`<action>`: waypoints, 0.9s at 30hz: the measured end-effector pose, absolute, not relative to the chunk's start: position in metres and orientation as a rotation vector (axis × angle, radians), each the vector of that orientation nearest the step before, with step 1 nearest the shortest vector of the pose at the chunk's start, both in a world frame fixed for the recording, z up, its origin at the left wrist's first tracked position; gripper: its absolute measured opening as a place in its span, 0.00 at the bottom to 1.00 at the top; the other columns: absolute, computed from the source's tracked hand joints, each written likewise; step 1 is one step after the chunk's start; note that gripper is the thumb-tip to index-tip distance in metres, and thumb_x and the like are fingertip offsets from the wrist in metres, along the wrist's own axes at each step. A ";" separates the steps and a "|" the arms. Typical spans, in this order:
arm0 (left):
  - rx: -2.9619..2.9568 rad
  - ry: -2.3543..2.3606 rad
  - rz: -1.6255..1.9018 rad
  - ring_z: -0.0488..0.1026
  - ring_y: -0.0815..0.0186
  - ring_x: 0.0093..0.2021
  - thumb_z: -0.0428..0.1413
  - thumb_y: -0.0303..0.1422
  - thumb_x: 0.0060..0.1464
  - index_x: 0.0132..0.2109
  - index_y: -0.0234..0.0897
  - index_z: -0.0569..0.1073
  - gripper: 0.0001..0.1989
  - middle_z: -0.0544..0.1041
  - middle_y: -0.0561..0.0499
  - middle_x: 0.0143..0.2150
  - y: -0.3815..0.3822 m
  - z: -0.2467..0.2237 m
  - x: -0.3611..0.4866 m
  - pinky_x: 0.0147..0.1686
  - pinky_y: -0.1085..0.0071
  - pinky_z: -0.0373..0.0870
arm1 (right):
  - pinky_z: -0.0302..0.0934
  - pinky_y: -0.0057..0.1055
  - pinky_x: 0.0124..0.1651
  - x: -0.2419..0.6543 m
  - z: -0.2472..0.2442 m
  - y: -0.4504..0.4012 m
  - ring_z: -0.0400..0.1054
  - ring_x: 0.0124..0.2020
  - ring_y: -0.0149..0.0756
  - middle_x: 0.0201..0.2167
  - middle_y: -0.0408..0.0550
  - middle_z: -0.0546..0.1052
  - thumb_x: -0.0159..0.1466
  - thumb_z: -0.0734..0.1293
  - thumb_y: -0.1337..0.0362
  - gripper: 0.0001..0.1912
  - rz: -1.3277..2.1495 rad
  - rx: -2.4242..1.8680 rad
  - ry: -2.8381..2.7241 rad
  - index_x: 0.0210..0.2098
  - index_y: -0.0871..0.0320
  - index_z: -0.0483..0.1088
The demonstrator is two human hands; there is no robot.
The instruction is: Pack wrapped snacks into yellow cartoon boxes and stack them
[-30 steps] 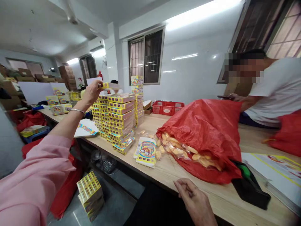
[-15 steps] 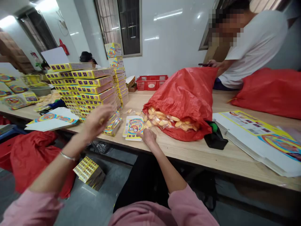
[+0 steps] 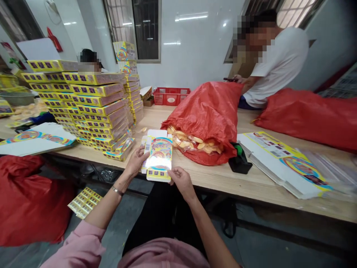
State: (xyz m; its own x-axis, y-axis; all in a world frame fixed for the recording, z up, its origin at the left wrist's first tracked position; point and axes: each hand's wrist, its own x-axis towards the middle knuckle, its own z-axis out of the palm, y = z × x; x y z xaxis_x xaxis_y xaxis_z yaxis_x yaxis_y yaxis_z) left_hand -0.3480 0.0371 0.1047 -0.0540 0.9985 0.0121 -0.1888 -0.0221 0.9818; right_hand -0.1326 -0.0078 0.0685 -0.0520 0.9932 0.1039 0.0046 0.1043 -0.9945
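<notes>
A flat, unfolded carton [image 3: 159, 154], printed in yellow and blue with white flaps, is held at the table's front edge. My left hand [image 3: 136, 162] grips its left side, the fingers partly behind it. My right hand [image 3: 180, 178] pinches its lower right corner between thumb and fingers. Just beyond the carton lies a red woven sack [image 3: 206, 115], its mouth facing me. Wrapped orange-yellow pieces [image 3: 192, 141] spill inside that opening. To the left of my left hand, a small filled carton [image 3: 119, 149] rests beside the tall stack.
Stacked yellow boxes [image 3: 95, 100] rise at the left. A black tape dispenser [image 3: 240, 160] and flat printed card sheets [image 3: 279, 163] lie right of the sack. A red basket [image 3: 171, 97] stands behind. A person in a white shirt [image 3: 281, 59] leans at the far right.
My left hand has come down from beside the stack and taken hold of the carton's left side. The carton has been raised off the table towards me. The view has shifted right.
</notes>
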 end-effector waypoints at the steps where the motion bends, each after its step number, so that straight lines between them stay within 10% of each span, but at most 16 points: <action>1: 1.079 1.065 1.320 0.80 0.55 0.43 0.69 0.42 0.41 0.54 0.35 0.68 0.35 0.80 0.41 0.47 0.032 0.103 -0.340 0.42 0.60 0.77 | 0.64 0.33 0.30 -0.125 0.071 -0.016 0.67 0.24 0.36 0.25 0.45 0.73 0.59 0.68 0.46 0.20 0.976 -1.193 -1.350 0.35 0.58 0.69; 8: 1.471 0.964 1.135 0.76 0.53 0.52 0.62 0.42 0.53 0.53 0.37 0.73 0.23 0.78 0.43 0.54 0.002 0.092 -0.276 0.49 0.60 0.75 | 0.61 0.47 0.51 -0.077 0.111 -0.017 0.64 0.46 0.49 0.43 0.57 0.71 0.62 0.68 0.49 0.20 -0.116 -1.323 -1.634 0.43 0.59 0.68; 15: 2.121 1.004 1.396 0.62 0.54 0.66 0.53 0.43 0.62 0.65 0.39 0.60 0.28 0.64 0.39 0.66 0.050 0.110 -0.239 0.64 0.54 0.60 | 0.63 0.40 0.49 -0.057 0.150 0.029 0.68 0.40 0.41 0.37 0.47 0.73 0.58 0.71 0.59 0.19 0.238 -1.156 -1.554 0.45 0.55 0.63; 20: 2.353 1.168 1.399 0.56 0.42 0.68 0.66 0.47 0.45 0.68 0.32 0.55 0.49 0.60 0.30 0.67 0.061 0.123 -0.215 0.64 0.47 0.55 | 0.65 0.33 0.43 -0.050 0.172 0.041 0.70 0.33 0.34 0.27 0.38 0.72 0.57 0.70 0.59 0.20 0.589 -0.930 -1.429 0.47 0.54 0.62; 27: 1.933 1.120 1.357 0.77 0.51 0.46 0.64 0.40 0.49 0.48 0.37 0.76 0.20 0.81 0.45 0.45 0.041 0.140 -0.190 0.49 0.57 0.72 | 0.67 0.37 0.50 -0.040 0.177 0.033 0.71 0.43 0.39 0.40 0.46 0.74 0.59 0.70 0.57 0.15 0.451 -0.800 -1.569 0.44 0.53 0.67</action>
State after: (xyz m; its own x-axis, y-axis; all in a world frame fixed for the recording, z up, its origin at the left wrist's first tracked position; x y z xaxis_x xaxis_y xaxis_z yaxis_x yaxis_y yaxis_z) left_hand -0.1898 0.0408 0.1402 0.1556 0.8522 0.4996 0.3289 -0.5215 0.7873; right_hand -0.0401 0.0335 0.1766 -0.0034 0.7131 0.7010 0.2321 0.6825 -0.6931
